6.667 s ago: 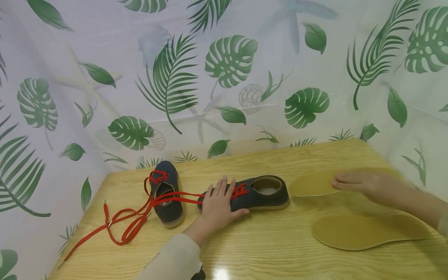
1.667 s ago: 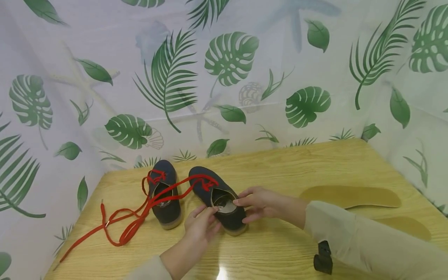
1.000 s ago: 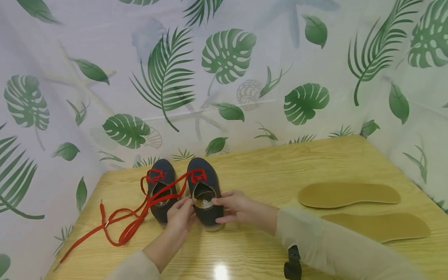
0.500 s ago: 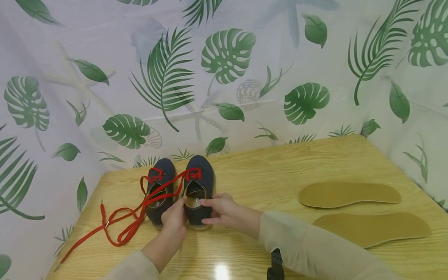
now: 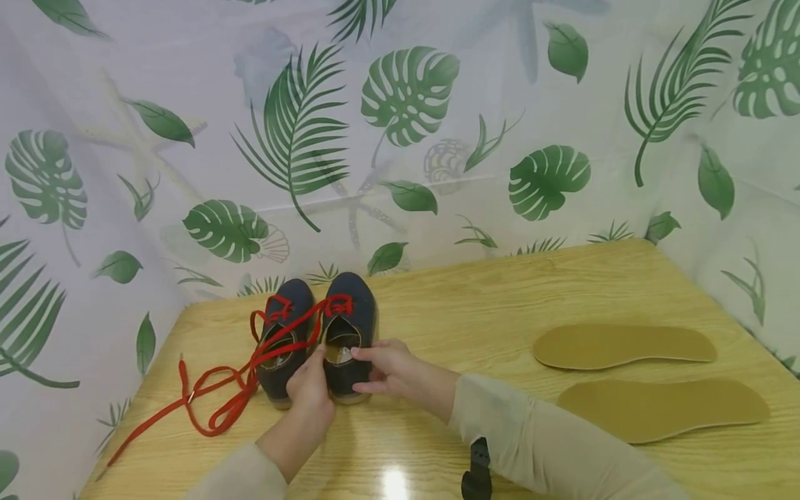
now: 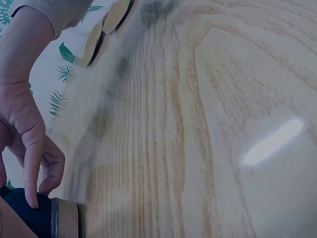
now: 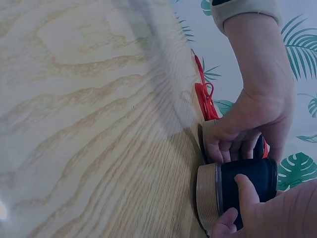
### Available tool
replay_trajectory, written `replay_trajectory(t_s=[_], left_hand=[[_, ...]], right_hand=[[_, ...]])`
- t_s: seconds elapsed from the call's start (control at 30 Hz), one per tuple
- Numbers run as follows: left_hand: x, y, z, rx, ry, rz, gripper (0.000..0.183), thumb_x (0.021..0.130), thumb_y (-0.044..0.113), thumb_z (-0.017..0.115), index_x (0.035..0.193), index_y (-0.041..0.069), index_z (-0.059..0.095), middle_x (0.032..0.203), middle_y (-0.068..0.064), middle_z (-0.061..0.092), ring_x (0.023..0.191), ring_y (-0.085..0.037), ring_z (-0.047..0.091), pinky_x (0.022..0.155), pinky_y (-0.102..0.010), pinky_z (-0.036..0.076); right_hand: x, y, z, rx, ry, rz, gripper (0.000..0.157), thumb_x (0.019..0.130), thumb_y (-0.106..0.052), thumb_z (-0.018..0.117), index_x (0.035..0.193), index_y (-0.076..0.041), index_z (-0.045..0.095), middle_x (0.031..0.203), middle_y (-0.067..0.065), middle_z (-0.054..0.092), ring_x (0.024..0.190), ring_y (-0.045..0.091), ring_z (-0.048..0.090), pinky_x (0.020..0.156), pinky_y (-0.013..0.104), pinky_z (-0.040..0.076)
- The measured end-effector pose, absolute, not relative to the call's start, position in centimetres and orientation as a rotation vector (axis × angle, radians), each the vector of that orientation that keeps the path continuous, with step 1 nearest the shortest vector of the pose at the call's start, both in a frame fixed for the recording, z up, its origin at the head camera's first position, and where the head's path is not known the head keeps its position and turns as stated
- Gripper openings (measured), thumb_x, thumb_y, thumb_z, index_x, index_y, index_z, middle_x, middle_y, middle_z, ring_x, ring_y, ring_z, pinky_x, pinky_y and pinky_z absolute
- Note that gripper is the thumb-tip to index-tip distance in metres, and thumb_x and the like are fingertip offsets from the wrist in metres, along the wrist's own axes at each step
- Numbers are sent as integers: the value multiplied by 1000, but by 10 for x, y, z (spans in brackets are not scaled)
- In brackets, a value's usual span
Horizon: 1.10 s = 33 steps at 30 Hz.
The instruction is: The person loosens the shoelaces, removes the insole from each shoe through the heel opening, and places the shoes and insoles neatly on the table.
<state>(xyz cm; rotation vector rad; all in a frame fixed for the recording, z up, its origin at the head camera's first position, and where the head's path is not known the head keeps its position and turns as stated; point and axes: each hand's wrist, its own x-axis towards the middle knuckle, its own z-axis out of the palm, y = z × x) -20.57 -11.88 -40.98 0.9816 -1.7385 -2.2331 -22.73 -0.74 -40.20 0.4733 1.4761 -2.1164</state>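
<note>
Two dark blue shoes with red laces stand side by side at the table's left, toes away from me. Both hands hold the right-hand shoe (image 5: 356, 288) at its heel end. My left hand (image 5: 310, 392) grips its left rim, thumb on the edge, in the gap beside the other shoe (image 5: 301, 296). On the opposite side, my right hand (image 5: 400, 371) pinches the rim and heel. The right wrist view shows a finger pressed against the dark heel (image 7: 228, 186) above its ribbed sole. The left hand's far fingers are partly hidden.
Two tan insoles, an upper one (image 5: 625, 346) and a lower one (image 5: 675, 411), lie on the right of the wooden table (image 5: 462, 305). Long red laces (image 5: 244, 399) trail over the left shoe to the table's left edge. A leaf-print cloth (image 5: 475, 229) hangs behind.
The right-hand shoe, lying sideways at first, has been turned toes-away and slid left against the other shoe. The right hand has left the insoles for the shoe; the upper insole has moved nearer.
</note>
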Motion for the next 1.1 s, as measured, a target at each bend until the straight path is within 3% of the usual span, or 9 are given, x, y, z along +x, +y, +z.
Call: replay_trajectory(t_s=[0.13, 0.37, 0.5, 0.6, 0.73, 0.83, 0.97, 1.1], left_hand=[[-203, -118, -410, 958, -1691, -2295, 56, 95, 25, 54, 139, -8, 40, 147, -22, 35, 138, -33, 29, 115, -39, 24], [-183, -110, -407, 971, -1602, -2410, 60, 101, 26, 39, 146, -8, 21, 153, -24, 20, 142, -34, 17, 117, -38, 14], [-173, -103, -406, 967, -1648, -2446, 60, 102, 27, 36, 147, -8, 17, 151, -28, 19, 139, -37, 24, 117, -41, 17], [-169, -99, -407, 955, -1707, -2379, 57, 102, 28, 37, 145, -6, 22, 139, -24, 36, 118, -30, 42, 105, -37, 32], [-161, -94, -404, 893, -1728, -2347, 50, 102, 25, 38, 141, -5, 29, 112, -6, 47, 92, -12, 46, 81, -26, 36], [-151, -88, -400, 864, -1762, -2421, 48, 102, 25, 38, 140, -5, 30, 104, -1, 49, 88, -9, 48, 81, -27, 38], [-142, -80, -398, 730, -1949, -2555, 56, 102, 30, 38, 143, -6, 23, 119, -9, 50, 102, -16, 50, 92, -35, 38], [-142, -78, -391, 326, -2294, -2568, 74, 99, 53, 33, 143, -6, 25, 140, -22, 41, 125, -34, 43, 105, -49, 34]], right_hand=[[-228, -4, -399, 492, 1502, -2062, 39, 93, -10, 60, 126, 0, 41, 129, 30, 50, 120, 43, 49, 91, 50, 50], [-219, 14, -386, 513, 1528, -1985, 51, 97, -21, 52, 141, 0, 36, 139, 32, 37, 128, 49, 33, 106, 55, 34], [-213, 29, -375, 450, 1476, -1990, 49, 100, -24, 47, 143, -2, 36, 143, 29, 33, 132, 49, 30, 108, 55, 30], [-207, 43, -367, 404, 1425, -1995, 48, 100, -26, 45, 142, -3, 39, 144, 27, 34, 133, 46, 30, 109, 55, 30], [-199, 64, -359, 374, 1324, -2020, 47, 101, -29, 45, 141, -5, 41, 144, 25, 36, 134, 44, 30, 109, 54, 29], [-195, 81, -353, 327, 1255, -2032, 51, 101, -32, 44, 144, -7, 36, 145, 22, 33, 136, 42, 27, 110, 53, 28], [-192, 108, -343, 203, 1230, -2020, 57, 101, -38, 41, 148, -10, 27, 151, 20, 26, 139, 40, 22, 112, 53, 25], [-187, 128, -338, 22, 1422, -1955, 61, 100, -42, 42, 148, -9, 27, 150, 19, 28, 134, 39, 31, 110, 54, 27]])
